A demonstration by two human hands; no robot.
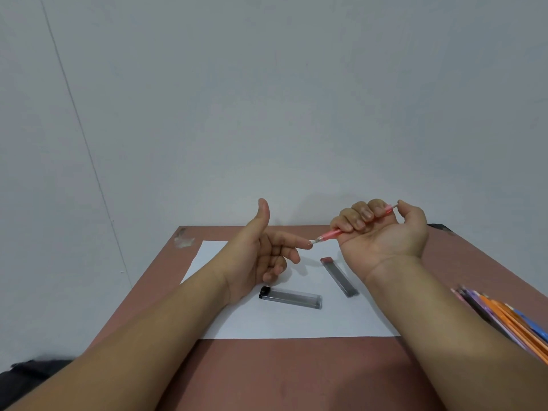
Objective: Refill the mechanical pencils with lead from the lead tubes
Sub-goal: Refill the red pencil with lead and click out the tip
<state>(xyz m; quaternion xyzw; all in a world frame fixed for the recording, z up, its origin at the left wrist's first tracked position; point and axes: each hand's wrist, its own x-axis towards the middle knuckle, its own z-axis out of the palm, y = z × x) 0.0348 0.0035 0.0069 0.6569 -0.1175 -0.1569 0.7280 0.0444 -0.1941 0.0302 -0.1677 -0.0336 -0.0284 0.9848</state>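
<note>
Right hand, centre-right: your grip is wrapping the slim pink plastic mechanical pencil mid-barrel | left hand: loose, forefinger touching its tip | light, slippery; lead likely snapping easily.

your right hand, palm up at centre right of the frame, curls into a fist; your left hand, centre frame, raises its thumb, forefinger extended.

- pencil: translucent pink, silver tip
- 2 lead tubes: smoky grey; one w/ black cap, one w/ reddish cap
- paper: white
- counter: reddish-brown
- side pencils: orange, purple, blue
</note>
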